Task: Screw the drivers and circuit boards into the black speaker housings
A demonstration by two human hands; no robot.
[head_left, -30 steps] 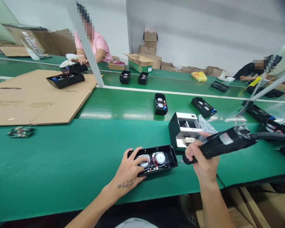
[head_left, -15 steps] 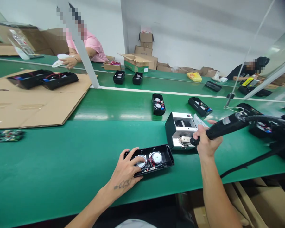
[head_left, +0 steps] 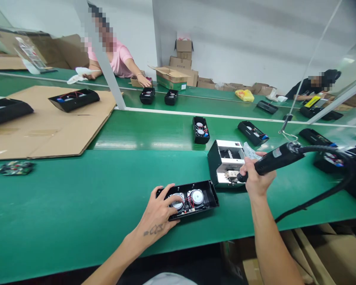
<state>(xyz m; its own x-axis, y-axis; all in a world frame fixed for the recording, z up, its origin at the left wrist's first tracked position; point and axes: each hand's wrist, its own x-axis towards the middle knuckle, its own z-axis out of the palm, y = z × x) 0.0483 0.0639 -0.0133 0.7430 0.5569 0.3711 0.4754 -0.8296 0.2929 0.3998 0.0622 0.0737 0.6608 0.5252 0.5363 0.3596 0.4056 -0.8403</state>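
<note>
My left hand [head_left: 160,204] grips the left end of a black speaker housing [head_left: 209,194], fingers reaching over its near and far walls. Two round silver speakers with red and black wires sit inside the housing, which lies open side up on the green bench. In my right hand [head_left: 259,178] is a black electric screwdriver [head_left: 280,158], hung from a cord and hook. Its tip points left, at the front of a black-and-white screw feeder [head_left: 227,162]; whether a screw is on the tip I cannot make out.
Circuit boards [head_left: 16,168] lie on the green bench [head_left: 77,213] at left, near a flat cardboard sheet [head_left: 97,130]. Beyond runs a green conveyor [head_left: 154,130] carrying several black housings [head_left: 201,130]. Two co-workers sit across it; the screwdriver's cable hangs at right.
Both my hands hold nearly the same places. On the cardboard at left, one black housing has shifted left, away from the other. A co-worker's hand now reaches toward a small box.
</note>
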